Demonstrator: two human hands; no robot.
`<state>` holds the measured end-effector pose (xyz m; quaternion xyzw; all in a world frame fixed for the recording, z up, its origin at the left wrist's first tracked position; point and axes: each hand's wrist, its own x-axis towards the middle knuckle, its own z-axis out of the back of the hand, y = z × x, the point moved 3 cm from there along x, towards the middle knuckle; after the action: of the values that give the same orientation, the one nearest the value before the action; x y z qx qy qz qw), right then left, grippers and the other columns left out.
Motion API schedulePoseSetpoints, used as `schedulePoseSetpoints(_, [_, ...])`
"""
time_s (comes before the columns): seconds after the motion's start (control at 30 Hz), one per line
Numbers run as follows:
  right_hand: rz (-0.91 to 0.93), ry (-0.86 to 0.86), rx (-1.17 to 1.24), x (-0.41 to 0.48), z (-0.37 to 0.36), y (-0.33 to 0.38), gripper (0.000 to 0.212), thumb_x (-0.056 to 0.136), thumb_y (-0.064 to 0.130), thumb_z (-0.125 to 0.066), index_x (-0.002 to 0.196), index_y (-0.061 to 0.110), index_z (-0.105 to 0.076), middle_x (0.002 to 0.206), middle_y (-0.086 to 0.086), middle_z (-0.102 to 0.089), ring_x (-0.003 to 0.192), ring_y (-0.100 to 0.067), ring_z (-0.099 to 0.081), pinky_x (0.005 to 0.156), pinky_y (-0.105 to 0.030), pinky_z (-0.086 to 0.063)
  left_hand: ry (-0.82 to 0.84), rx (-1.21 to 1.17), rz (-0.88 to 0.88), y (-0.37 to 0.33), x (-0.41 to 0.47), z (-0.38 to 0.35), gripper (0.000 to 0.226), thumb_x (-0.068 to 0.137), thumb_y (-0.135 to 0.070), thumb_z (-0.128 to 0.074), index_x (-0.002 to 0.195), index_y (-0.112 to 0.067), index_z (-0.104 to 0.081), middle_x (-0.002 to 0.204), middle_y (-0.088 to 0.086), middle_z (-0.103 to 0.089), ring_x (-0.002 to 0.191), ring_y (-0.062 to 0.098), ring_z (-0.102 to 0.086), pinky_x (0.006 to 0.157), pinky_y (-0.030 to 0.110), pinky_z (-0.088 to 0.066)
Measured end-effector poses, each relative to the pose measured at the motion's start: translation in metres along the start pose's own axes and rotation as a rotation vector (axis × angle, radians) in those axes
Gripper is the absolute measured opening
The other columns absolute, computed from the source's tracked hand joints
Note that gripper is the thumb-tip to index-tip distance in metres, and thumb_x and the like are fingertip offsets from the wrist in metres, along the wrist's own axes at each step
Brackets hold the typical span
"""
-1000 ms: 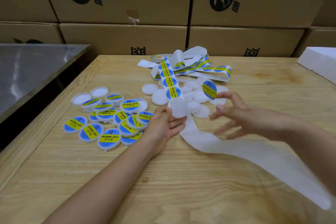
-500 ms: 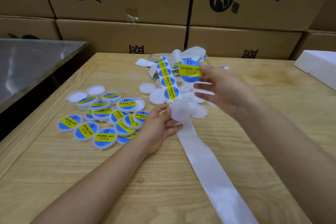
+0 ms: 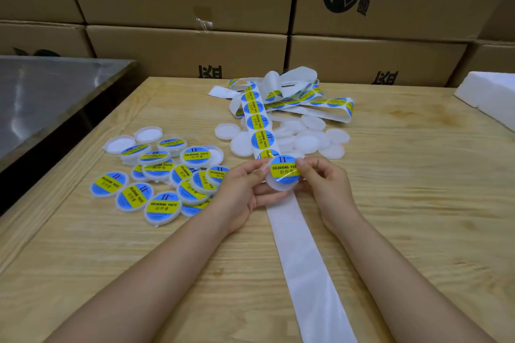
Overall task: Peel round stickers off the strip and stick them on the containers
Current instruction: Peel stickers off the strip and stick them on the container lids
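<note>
My left hand (image 3: 245,189) holds a round white container (image 3: 278,185) from its left and underside. A blue and yellow round sticker (image 3: 284,172) lies on the container's face, and my right hand (image 3: 324,179) pinches the sticker's right edge. Just behind, the sticker strip (image 3: 257,122) runs away from me with several stickers on it, ending in a tangled heap (image 3: 303,95). Its bare white backing (image 3: 303,259) trails toward me between my forearms.
Several labelled containers (image 3: 164,175) are heaped at the left of the wooden table (image 3: 418,189). Several plain white containers (image 3: 306,139) lie behind my hands. Cardboard boxes (image 3: 195,44) wall the back, a metal table (image 3: 41,100) stands left, white foam (image 3: 493,95) at far right.
My right hand peeled a sticker off the strip, carried it up and then down onto the container held in my left hand. The backing strip swung from the right to straight toward me.
</note>
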<state>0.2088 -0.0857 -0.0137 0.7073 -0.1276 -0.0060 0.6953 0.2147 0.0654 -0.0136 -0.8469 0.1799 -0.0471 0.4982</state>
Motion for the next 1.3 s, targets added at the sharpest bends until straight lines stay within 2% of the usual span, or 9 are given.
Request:
schedulePoseSetpoints(0.13, [-0.011,-0.009,0.001,0.002,0.0,-0.004,0.021,0.085,0.017,-0.067,0.072,0.001,-0.065,0.074,-0.007,-0.064,0.066,-0.016,-0.059,0.067,-0.031,-0.05,-0.004,0.009,0.012,0.0,0.0,0.0,0.028,0.097,-0.008,-0.04,0.12,0.0,-0.056,0.109,0.019,-0.067,0.093,0.03,-0.068,0.074,0.037,-0.059])
schedulePoseSetpoints(0.27, [-0.009,-0.01,0.001,0.001,-0.003,-0.004,0.019,0.084,0.013,-0.068,0.069,0.004,-0.064,0.079,-0.01,-0.063,0.07,-0.018,-0.058,0.07,-0.034,-0.049,0.021,-0.01,0.015,-0.001,-0.001,0.0,0.026,0.098,-0.009,-0.04,0.114,-0.001,-0.058,0.098,0.015,-0.071,0.088,0.03,-0.07,0.071,0.034,-0.059])
schedulePoseSetpoints(0.33, [-0.002,-0.018,-0.015,0.001,-0.003,-0.003,0.018,0.084,0.012,-0.068,0.068,0.004,-0.064,0.079,-0.01,-0.064,0.07,-0.016,-0.058,0.07,-0.033,-0.048,0.021,-0.006,0.01,0.0,-0.001,0.0,0.025,0.098,-0.01,-0.04,0.111,-0.001,-0.059,0.097,0.014,-0.072,0.088,0.029,-0.07,0.069,0.033,-0.059])
schedulePoseSetpoints(0.47, [0.008,-0.02,-0.046,0.002,-0.002,-0.003,0.021,0.083,0.013,-0.069,0.071,-0.002,-0.062,0.082,-0.016,-0.064,0.076,-0.02,-0.057,0.076,-0.039,-0.049,-0.001,0.006,-0.002,0.001,-0.001,0.001,0.024,0.097,-0.011,-0.042,0.111,-0.001,-0.059,0.099,0.015,-0.071,0.089,0.029,-0.07,0.066,0.031,-0.059])
schedulePoseSetpoints(0.7, [0.049,-0.036,-0.142,0.002,-0.002,-0.002,0.023,0.083,0.015,-0.07,0.069,-0.001,-0.061,0.078,-0.017,-0.064,0.072,-0.017,-0.055,0.073,-0.037,-0.048,-0.052,0.064,-0.041,0.002,-0.001,0.0,0.021,0.097,-0.01,-0.044,0.106,-0.002,-0.06,0.091,0.012,-0.073,0.083,0.024,-0.071,0.065,0.029,-0.058])
schedulePoseSetpoints(0.83, [0.088,-0.063,-0.292,0.0,-0.004,-0.001,0.022,0.081,0.019,-0.071,0.065,0.012,-0.058,0.067,0.003,-0.06,0.063,-0.006,-0.052,0.064,-0.02,-0.044,-0.099,0.12,-0.073,0.004,-0.001,-0.001,0.02,0.097,-0.008,-0.044,0.104,-0.002,-0.062,0.088,0.011,-0.073,0.08,0.023,-0.071,0.063,0.027,-0.058])
schedulePoseSetpoints(1.03, [0.314,-0.13,-0.592,-0.009,-0.01,0.007,0.02,0.079,0.016,-0.07,0.066,0.012,-0.055,0.069,0.001,-0.058,0.064,-0.01,-0.051,0.06,-0.011,-0.036,-0.145,0.14,-0.085,0.004,-0.003,-0.002,0.018,0.096,-0.007,-0.046,0.1,-0.002,-0.063,0.086,0.012,-0.073,0.077,0.023,-0.071,0.063,0.028,-0.058])
schedulePoseSetpoints(1.2, [0.395,-0.2,-0.778,-0.014,-0.012,0.015,0.023,0.079,0.023,-0.073,0.068,0.011,-0.056,0.067,0.008,-0.049,0.064,-0.014,-0.048,0.058,-0.023,-0.026,-0.164,0.11,-0.087,0.003,-0.003,-0.002,0.018,0.095,-0.007,-0.048,0.104,0.002,-0.061,0.089,0.015,-0.072,0.075,0.022,-0.071,0.062,0.028,-0.058])
schedulePoseSetpoints(1.3, [0.414,-0.227,-0.866,-0.015,-0.013,0.017,0.027,0.079,0.033,-0.073,0.077,0.008,-0.06,0.075,0.004,-0.049,0.067,-0.021,-0.053,0.061,-0.03,-0.032,-0.142,0.097,-0.093,0.002,-0.004,-0.002,0.019,0.096,-0.007,-0.046,0.105,0.002,-0.061,0.086,0.013,-0.073,0.075,0.022,-0.071,0.062,0.028,-0.058])
